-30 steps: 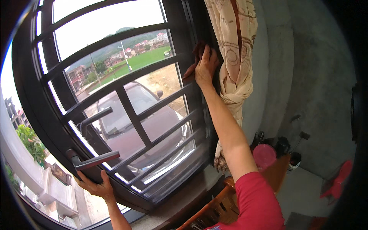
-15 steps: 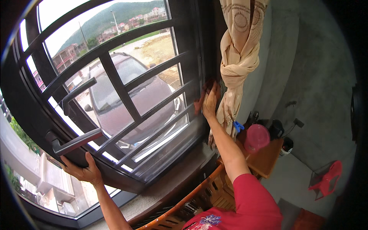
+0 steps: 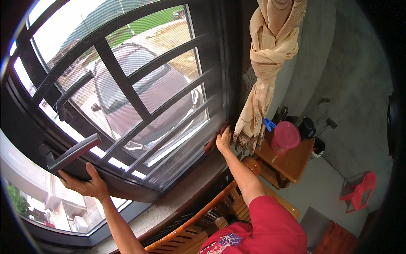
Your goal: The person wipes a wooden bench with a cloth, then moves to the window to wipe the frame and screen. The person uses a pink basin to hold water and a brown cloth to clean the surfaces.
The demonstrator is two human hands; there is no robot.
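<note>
- Right hand point(image 3: 223, 142) now low at the bottom corner of the window frame point(image 3: 230, 76), well down from the high spot on the same frame a second ago.
- Pressing a dark reddish cloth point(image 3: 212, 139) flat against the frame; fingers bent over the cloth, palm on it, no pinch visible.
- Cloth half hidden under the hand, only its lower left edge showing just beside the fingers, touching the glass edge.
- Meaning, as a judgement: wiping stroke down the frame side nearly finished, bottom edge and sill point(image 3: 186, 199) probably next to clean.
- Left hand point(image 3: 86, 184) far to the left of the cloth, holding the lower edge of the open sash just under the dark lever handle point(image 3: 69, 154); thumb up on the sash, other fingers wrapped under it. Almost same place as before.
- Surface: dark metal bars and mesh screen point(image 3: 169, 106), dusty-looking near the cloth.
- Right of the grip: knotted beige curtain point(image 3: 268, 55) hanging, touching nearly the hand.
- Further right: wooden side table point(image 3: 292, 158) with a pink round lid point(image 3: 286, 136), blue clothes peg point(image 3: 268, 124), dark kettle point(image 3: 306, 127).
- Below the grip: wooden bench point(image 3: 203, 220); red small stool point(image 3: 359, 190) on grey floor, bare concrete wall point(image 3: 347, 63).
</note>
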